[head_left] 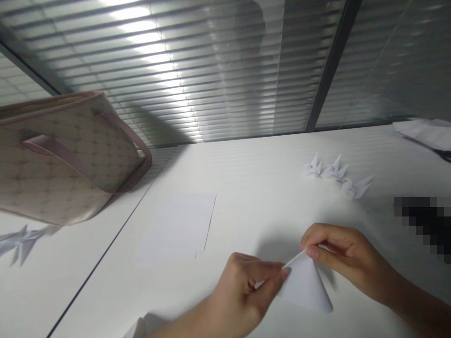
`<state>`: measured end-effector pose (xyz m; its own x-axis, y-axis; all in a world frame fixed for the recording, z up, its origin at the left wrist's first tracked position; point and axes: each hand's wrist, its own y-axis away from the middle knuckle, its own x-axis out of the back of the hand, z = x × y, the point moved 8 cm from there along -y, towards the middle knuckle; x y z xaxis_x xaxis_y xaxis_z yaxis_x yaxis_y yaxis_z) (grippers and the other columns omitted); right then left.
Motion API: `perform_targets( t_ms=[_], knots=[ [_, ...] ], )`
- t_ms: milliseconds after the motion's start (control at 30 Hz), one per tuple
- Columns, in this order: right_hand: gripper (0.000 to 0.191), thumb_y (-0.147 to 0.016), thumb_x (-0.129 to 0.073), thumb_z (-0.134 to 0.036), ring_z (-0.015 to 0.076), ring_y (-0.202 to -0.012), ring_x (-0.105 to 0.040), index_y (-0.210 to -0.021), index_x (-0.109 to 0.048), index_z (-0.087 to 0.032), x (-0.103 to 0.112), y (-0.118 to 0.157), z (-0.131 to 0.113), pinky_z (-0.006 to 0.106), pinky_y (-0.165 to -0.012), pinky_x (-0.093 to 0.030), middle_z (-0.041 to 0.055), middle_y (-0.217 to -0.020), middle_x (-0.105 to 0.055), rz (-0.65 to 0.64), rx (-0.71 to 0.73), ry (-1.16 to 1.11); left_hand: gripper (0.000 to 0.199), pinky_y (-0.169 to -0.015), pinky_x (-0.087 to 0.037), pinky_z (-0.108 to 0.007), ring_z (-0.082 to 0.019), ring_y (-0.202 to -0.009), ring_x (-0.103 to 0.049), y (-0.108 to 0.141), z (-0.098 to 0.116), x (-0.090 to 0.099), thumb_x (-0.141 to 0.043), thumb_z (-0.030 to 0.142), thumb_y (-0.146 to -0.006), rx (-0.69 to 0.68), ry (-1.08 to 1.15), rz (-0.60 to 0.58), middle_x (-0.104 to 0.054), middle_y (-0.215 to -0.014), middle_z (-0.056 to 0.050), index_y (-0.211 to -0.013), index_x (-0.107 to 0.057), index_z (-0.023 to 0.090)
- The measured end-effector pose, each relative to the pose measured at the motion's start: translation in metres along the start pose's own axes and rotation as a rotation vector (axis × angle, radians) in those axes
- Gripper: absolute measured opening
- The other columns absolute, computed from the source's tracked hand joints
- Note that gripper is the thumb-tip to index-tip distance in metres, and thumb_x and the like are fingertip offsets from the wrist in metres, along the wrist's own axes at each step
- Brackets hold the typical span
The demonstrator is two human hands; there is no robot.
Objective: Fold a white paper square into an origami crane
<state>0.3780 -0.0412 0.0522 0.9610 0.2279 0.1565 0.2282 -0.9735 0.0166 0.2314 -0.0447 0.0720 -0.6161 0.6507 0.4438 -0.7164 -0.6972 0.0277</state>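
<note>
A folded white paper (305,284) forms a smooth, crisp cone-like triangle with a rounded lower edge, held just above the white table (246,159) at the bottom centre of the view. A narrow strip of its pointed tip rises toward the upper left. Both hands grasp it. The left hand (239,291) pinches the paper's left side between thumb and curled fingers, and the right hand (347,260) pinches the thin upper point between thumb and forefinger, its other fingers loosely bent. Neither hand is clenched into a fist.

At twelve o'clock from the fold, three small white origami cranes (336,170) sit in a loose row with sharp, angular wings. At two o'clock, a pixelated dark patch (426,225) hides whatever lies there, and a pile of loose white paper (426,134) sits near the table's far edge at about one o'clock. At nine o'clock, a flat, unfolded white sheet (176,230) lies on the matte tabletop. A quilted beige handbag (66,159) with pink trim and straps stands at ten o'clock, beside another paper crane (24,239). Beyond the table, slatted window blinds (176,70) catch bright light.
</note>
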Motion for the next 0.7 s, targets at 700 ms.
perform_targets(
  t_ms=[700],
  knots=[
    [0.027, -0.086, -0.06, -0.041, 0.0152, -0.07, -0.057, -0.074, -0.063, -0.018, 0.0, -0.004, 0.012, 0.024, -0.064, -0.046, 0.0012, -0.07, -0.062, 0.038, -0.102, -0.068, 0.047, -0.046, -0.024, -0.023, -0.009, -0.052, -0.032, -0.002, -0.034, -0.009, -0.053, 0.047, -0.092, 0.357, 0.356, -0.069, -0.042, -0.056, 0.001, -0.068, -0.068, 0.009]
  ],
)
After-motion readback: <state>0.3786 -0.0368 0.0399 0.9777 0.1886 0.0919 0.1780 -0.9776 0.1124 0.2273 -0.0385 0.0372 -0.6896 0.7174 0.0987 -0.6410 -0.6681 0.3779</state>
